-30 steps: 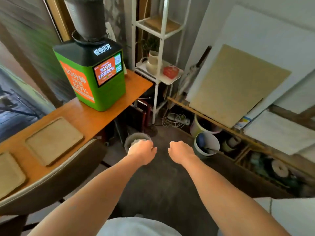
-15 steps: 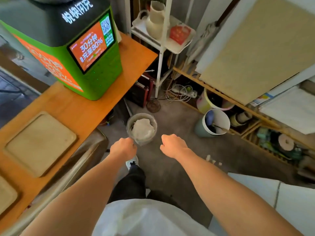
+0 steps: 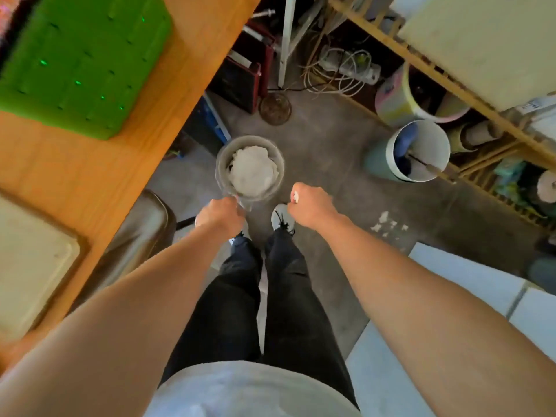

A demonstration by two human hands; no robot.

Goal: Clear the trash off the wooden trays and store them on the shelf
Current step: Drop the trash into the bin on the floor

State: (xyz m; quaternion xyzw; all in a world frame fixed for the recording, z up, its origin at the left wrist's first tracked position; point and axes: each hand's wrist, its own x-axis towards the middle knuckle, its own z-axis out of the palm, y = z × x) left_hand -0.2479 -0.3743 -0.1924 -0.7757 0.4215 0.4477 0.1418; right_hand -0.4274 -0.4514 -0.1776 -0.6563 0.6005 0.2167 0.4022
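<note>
Trash clutched in closed right hand point(image 3: 311, 207), white scrap showing, beside bin point(image 3: 249, 171) already full of paper. Left hand point(image 3: 221, 216) closed at bin rim, contents unclear. Tray point(image 3: 33, 266) left behind on surface point(image 3: 99, 176), far left of hands, cleared but not yet shelved.

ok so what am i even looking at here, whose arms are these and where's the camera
The camera sits on a person's head and looks down, so the two bare arms are their own, above their dark trousers and shoes. Both hands are closed fists. The left hand is at the near rim of a small grey bin full of crumpled white paper. The right hand shows a bit of something white in its grip, probably trash. To the left is an orange wooden table carrying a green box and a pale wooden tray. White scraps lie on the floor.
</note>
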